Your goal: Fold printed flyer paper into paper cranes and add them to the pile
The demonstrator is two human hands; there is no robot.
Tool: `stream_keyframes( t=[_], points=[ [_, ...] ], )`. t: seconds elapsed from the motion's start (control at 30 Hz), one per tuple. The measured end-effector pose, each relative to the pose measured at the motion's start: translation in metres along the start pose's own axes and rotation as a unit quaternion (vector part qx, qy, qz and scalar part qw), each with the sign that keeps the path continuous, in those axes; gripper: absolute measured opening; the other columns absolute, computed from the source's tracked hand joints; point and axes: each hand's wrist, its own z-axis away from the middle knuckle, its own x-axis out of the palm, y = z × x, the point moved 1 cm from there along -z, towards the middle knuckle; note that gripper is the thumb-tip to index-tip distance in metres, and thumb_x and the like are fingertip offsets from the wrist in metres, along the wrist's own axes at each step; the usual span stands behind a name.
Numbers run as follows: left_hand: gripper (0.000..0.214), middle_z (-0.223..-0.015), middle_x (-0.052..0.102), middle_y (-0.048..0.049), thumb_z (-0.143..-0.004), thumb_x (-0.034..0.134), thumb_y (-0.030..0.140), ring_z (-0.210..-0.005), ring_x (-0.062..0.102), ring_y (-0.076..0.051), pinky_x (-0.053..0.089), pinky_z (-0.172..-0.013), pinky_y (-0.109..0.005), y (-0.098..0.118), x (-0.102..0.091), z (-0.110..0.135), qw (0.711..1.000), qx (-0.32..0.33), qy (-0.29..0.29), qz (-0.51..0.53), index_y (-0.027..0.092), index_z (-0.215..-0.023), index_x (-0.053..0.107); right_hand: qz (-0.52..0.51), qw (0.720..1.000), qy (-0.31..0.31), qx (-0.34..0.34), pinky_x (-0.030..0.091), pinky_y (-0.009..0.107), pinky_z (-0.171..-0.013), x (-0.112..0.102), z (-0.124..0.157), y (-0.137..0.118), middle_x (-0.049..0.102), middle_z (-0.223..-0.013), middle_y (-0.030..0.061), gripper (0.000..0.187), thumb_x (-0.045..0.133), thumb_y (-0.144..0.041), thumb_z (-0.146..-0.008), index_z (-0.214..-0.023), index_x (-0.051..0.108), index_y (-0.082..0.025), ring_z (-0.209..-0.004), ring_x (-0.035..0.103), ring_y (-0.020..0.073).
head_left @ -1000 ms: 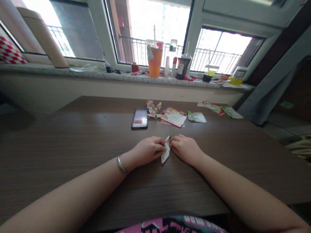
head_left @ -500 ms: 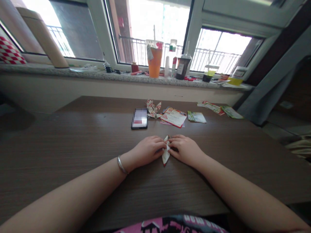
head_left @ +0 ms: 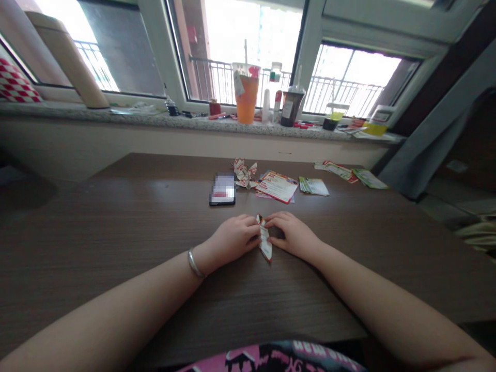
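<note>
A narrow strip of folded printed paper (head_left: 265,244), white with red and dark edges and pointed at its near end, rests on the brown table between my hands. My left hand (head_left: 237,235) has its fingers and thumb closed on the paper's left edge. From the other side, my right hand (head_left: 294,232) is curled, its index fingertip at the upper right edge and its thumb at the right side lower down. Beyond the hands lie a phone (head_left: 222,189), some folded paper figures (head_left: 245,173) with red stripes, and a stack of printed sheets (head_left: 278,186).
Green and white cards (head_left: 313,186) lie right of the stack, with more leaflets (head_left: 371,179) at the far right. On the windowsill (head_left: 139,116) behind the table stand an orange drink cup (head_left: 247,101), a dark drink cup (head_left: 291,107) and small bottles.
The folded paper has turned, its near point swinging right and its far end left. My right hand has shifted slightly left, and its fingers are more apart from the paper's middle.
</note>
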Motion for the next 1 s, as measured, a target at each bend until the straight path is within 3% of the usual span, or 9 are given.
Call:
stream_keyframes(
  t=[0.17, 0.4, 0.63, 0.8, 1.0],
  points=[
    [0.015, -0.093, 0.062, -0.0063, -0.092, 0.05, 0.025, -0.086, 0.059, -0.018, 0.049, -0.077, -0.029, 0.0, 0.002, 0.001, 1.0, 0.003, -0.01, -0.01, 0.018, -0.088, 0.063, 0.016, 0.999, -0.001, -0.042, 0.043, 0.039, -0.099, -0.001, 0.0, 0.001, 0.069, -0.107, 0.0054, 0.011, 0.068, -0.027, -0.082, -0.091, 0.071, -0.021, -0.113, 0.055, 0.0214],
    [0.012, -0.094, 0.063, -0.006, -0.09, 0.051, 0.021, -0.086, 0.061, -0.017, 0.05, -0.078, -0.028, 0.003, 0.002, 0.001, 1.0, -0.005, -0.012, 0.021, 0.018, -0.088, 0.063, 0.058, 0.993, -0.032, -0.095, 0.047, 0.032, -0.096, -0.007, 0.003, -0.002, 0.073, -0.103, 0.0038, 0.02, 0.056, -0.015, -0.086, -0.096, 0.073, -0.021, -0.103, 0.062, 0.0173],
    [0.011, -0.097, 0.062, -0.0062, -0.086, 0.054, 0.022, -0.085, 0.062, -0.018, 0.051, -0.076, -0.027, 0.012, -0.007, 0.004, 0.998, -0.019, -0.039, 0.049, 0.018, -0.093, 0.061, 0.114, 0.984, -0.058, -0.126, 0.047, 0.033, -0.095, -0.011, 0.008, -0.006, 0.072, -0.109, 0.0054, 0.02, 0.057, -0.02, -0.087, -0.102, 0.071, -0.019, -0.106, 0.064, 0.0195],
    [0.014, -0.1, 0.061, -0.0051, -0.084, 0.057, 0.025, -0.09, 0.062, -0.018, 0.05, -0.081, -0.027, 0.009, -0.004, 0.005, 0.994, -0.04, -0.048, 0.086, 0.02, -0.097, 0.06, 0.191, 0.962, -0.058, -0.186, 0.047, 0.032, -0.088, -0.01, 0.01, -0.005, 0.072, -0.103, 0.0082, 0.02, 0.05, -0.024, -0.095, -0.095, 0.068, -0.017, -0.099, 0.065, 0.0183],
    [0.016, -0.106, 0.061, -0.0042, -0.085, 0.058, 0.027, -0.098, 0.061, -0.018, 0.048, -0.089, -0.028, 0.002, 0.006, 0.01, 0.99, -0.039, -0.048, 0.125, 0.021, -0.1, 0.061, 0.247, 0.937, -0.068, -0.239, 0.047, 0.033, -0.084, -0.007, 0.012, -0.007, 0.071, -0.106, 0.0074, 0.021, 0.045, -0.024, -0.098, -0.099, 0.065, -0.017, -0.102, 0.062, 0.0194]
  ],
)
